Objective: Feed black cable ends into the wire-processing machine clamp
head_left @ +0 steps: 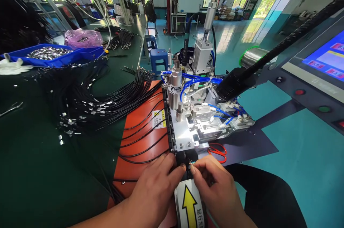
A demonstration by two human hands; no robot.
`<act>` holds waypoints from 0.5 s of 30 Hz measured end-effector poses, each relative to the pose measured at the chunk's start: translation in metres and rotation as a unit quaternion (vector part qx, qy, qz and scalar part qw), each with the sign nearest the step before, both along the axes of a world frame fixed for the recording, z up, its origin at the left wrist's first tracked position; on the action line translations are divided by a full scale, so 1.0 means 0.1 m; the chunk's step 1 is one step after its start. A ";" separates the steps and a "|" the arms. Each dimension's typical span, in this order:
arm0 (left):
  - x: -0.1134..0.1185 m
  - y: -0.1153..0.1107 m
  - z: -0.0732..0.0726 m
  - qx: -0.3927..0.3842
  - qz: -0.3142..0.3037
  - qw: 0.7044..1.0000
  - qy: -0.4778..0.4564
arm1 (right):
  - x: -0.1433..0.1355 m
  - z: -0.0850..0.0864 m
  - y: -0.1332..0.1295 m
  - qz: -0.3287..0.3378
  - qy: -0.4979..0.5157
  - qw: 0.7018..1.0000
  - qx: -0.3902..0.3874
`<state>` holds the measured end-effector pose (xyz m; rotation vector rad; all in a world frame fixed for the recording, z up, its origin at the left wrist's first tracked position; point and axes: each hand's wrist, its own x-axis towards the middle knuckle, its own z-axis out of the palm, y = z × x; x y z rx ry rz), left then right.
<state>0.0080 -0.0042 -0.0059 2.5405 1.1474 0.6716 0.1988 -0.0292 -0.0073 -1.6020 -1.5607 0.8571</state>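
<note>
My left hand [156,185] rests over the near end of the machine [193,124], thumb and forefinger closed beside a black block. A black cable [131,180] runs in under this hand from the left; its end is hidden by the fingers. My right hand [215,181] pinches thin coloured wire ends [191,163] between thumb and forefinger, right next to the left fingertips. Below both hands lies a white rail with a yellow arrow [189,201]. Several black cables [150,135] cross the orange plate [134,165] and enter the machine's side in a row.
Bundled black cables with metal ends [120,95] lie on the dark green table [32,156]. A blue tray [88,53] holds small metal parts. Red-handled scissors [221,152] lie by the machine. A solder wire spool [254,57], a black hose [268,56] and a control panel [309,88] stand at right.
</note>
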 end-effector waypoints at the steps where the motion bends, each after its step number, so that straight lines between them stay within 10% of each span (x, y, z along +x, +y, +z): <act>1: 0.00 0.00 0.00 0.004 0.001 1.000 0.001 | -0.01 0.00 0.01 -0.002 -0.002 1.000 -0.002; 15: 0.01 0.01 0.05 0.006 -0.012 1.000 -0.009 | 0.07 -0.02 0.03 -0.007 0.035 0.999 -0.018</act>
